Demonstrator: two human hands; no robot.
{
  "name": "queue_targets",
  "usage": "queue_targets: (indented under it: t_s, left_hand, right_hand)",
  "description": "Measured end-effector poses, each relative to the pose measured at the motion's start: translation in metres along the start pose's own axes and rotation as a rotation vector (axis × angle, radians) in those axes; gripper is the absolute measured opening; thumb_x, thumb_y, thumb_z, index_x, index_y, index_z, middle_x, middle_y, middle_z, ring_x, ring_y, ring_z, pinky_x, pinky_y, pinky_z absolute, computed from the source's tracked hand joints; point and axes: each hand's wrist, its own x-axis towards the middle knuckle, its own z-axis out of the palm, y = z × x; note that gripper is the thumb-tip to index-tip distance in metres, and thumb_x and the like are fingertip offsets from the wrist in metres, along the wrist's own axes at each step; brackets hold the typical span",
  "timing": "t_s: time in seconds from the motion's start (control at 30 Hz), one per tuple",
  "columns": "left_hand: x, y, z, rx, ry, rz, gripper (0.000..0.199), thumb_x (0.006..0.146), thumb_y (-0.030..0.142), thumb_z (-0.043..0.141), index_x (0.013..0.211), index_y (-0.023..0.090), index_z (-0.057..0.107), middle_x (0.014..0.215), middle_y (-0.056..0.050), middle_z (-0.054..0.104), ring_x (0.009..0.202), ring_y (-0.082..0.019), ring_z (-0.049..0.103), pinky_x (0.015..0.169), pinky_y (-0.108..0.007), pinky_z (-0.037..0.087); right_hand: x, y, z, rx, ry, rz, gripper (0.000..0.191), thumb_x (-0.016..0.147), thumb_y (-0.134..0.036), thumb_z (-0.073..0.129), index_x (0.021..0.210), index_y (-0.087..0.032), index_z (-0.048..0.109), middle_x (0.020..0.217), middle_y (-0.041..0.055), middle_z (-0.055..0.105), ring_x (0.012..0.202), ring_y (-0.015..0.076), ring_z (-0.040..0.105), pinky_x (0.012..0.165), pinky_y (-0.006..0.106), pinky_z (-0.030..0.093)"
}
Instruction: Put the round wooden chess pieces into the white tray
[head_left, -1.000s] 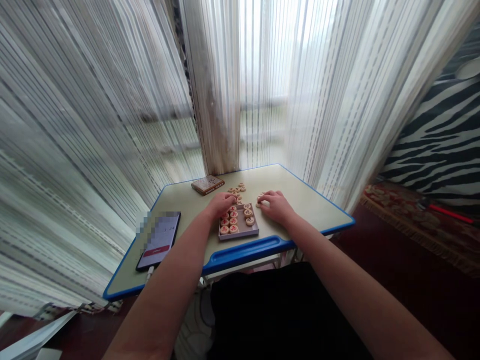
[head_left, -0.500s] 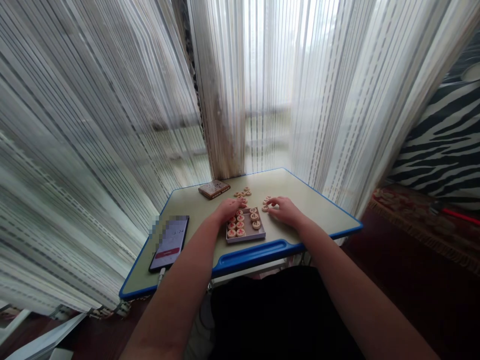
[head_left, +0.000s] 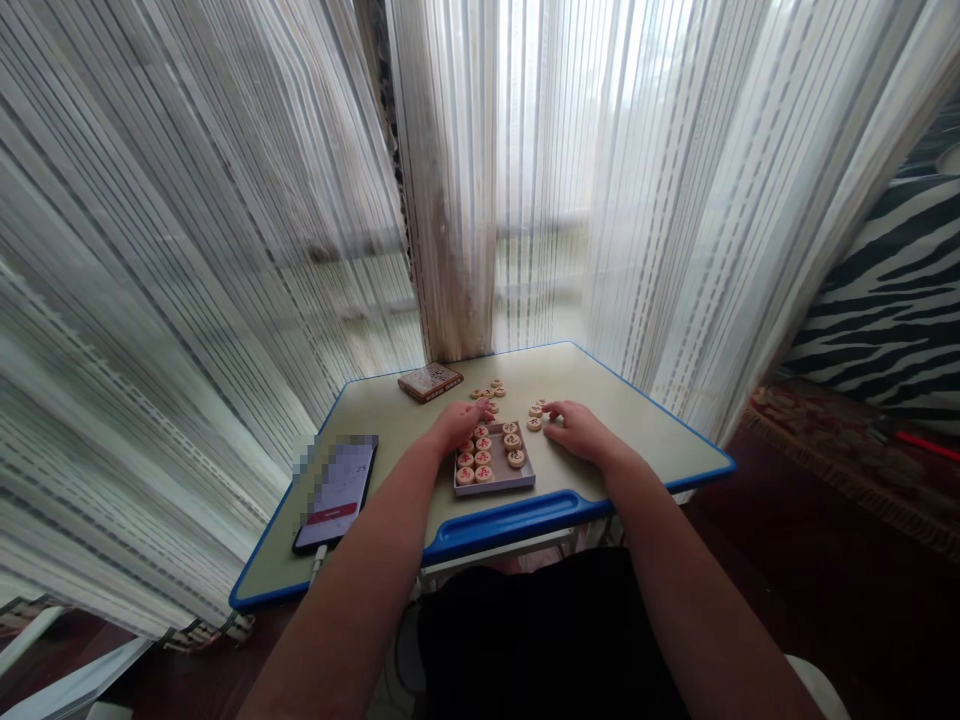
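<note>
A shallow box point(head_left: 495, 488) on the table holds round wooden Chinese chess pieces, with red-marked ones point(head_left: 483, 458) in the left rows and several dark-marked ones point(head_left: 512, 441) down the right side. My left hand point(head_left: 457, 424) reaches over the box's far left corner. Its fingers are bent together beside a loose piece point(head_left: 493, 408); what lies under them is hidden. To the right of the box, my right hand point(head_left: 576, 430) rests low with thumb and fingers apart. Loose pieces point(head_left: 534, 424) lie just left of its fingertips.
More loose pieces point(head_left: 499, 392) lie beyond the box. A flat patterned box point(head_left: 430, 381) sits at the table's far left. A phone point(head_left: 337, 495) with a cable lies at the left edge. The table point(head_left: 622, 400) has a blue rim and front groove point(head_left: 510, 520); curtains point(head_left: 540, 250) hang behind.
My right hand has drawn slightly right, away from the loose pieces. My left fingers have bent in closer together near the box's far corner. The view has shifted slightly.
</note>
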Motion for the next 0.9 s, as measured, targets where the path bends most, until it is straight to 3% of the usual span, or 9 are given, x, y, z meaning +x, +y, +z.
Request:
queue_targets:
  t_s: [0.07,0.17,0.27,0.5,0.73,0.9]
  left_hand:
    - [0.002,-0.001,0.0,0.011,0.004,-0.006,0.054,0.084,0.053,0.035,0.08,0.016,0.073,0.109,-0.009,0.068,0.106,-0.022,0.058,0.095,-0.032,0.04]
    - [0.004,-0.001,-0.001,0.036,0.002,-0.019,0.053,0.084,0.052,0.035,0.08,0.015,0.073,0.108,-0.009,0.068,0.103,-0.021,0.059,0.095,-0.032,0.039]
    - [0.004,0.0,-0.002,0.036,0.009,-0.028,0.053,0.083,0.053,0.036,0.079,0.015,0.073,0.108,-0.009,0.068,0.101,-0.021,0.06,0.094,-0.031,0.04]
    - [-0.002,0.003,-0.002,0.018,0.033,-0.06,0.056,0.084,0.055,0.034,0.078,0.014,0.072,0.099,-0.009,0.071,0.098,-0.021,0.061,0.09,-0.03,0.043]
    - [-0.006,0.005,0.0,-0.019,0.036,-0.076,0.054,0.086,0.052,0.032,0.079,0.014,0.07,0.106,-0.009,0.069,0.103,-0.019,0.06,0.09,-0.025,0.042]
    - [-0.009,0.009,-0.001,-0.006,0.042,-0.081,0.056,0.084,0.055,0.034,0.08,0.013,0.071,0.105,-0.01,0.069,0.101,-0.02,0.06,0.091,-0.028,0.042]
  right_hand:
    - [0.001,-0.001,0.003,-0.056,0.03,-0.013,0.044,0.079,-0.018,0.052,0.122,-0.014,0.057,0.125,0.0106,0.057,0.111,0.0215,0.051,0.097,0.032,0.036]
    - [0.002,-0.003,0.01,-0.143,0.017,-0.032,0.047,0.083,-0.018,0.045,0.129,-0.021,0.051,0.14,0.0047,0.045,0.115,0.025,0.047,0.098,0.04,0.035]
    - [0.003,-0.004,0.013,-0.17,-0.021,-0.057,0.04,0.086,-0.021,0.042,0.123,-0.026,0.057,0.135,0.0014,0.051,0.112,0.0244,0.049,0.096,0.04,0.036]
    - [-0.002,-0.001,0.005,-0.082,0.053,-0.048,0.036,0.08,-0.013,0.048,0.113,-0.018,0.063,0.119,0.0075,0.06,0.107,0.0184,0.052,0.098,0.03,0.034]
    - [-0.018,-0.011,0.009,-0.169,0.071,0.058,0.034,0.086,-0.022,0.043,0.114,-0.02,0.063,0.122,0.0105,0.056,0.104,0.0256,0.051,0.091,0.036,0.039]
    - [-0.021,-0.014,0.012,-0.166,0.082,0.073,0.035,0.088,-0.022,0.04,0.117,-0.022,0.06,0.131,0.0055,0.054,0.107,0.0273,0.048,0.092,0.039,0.037]
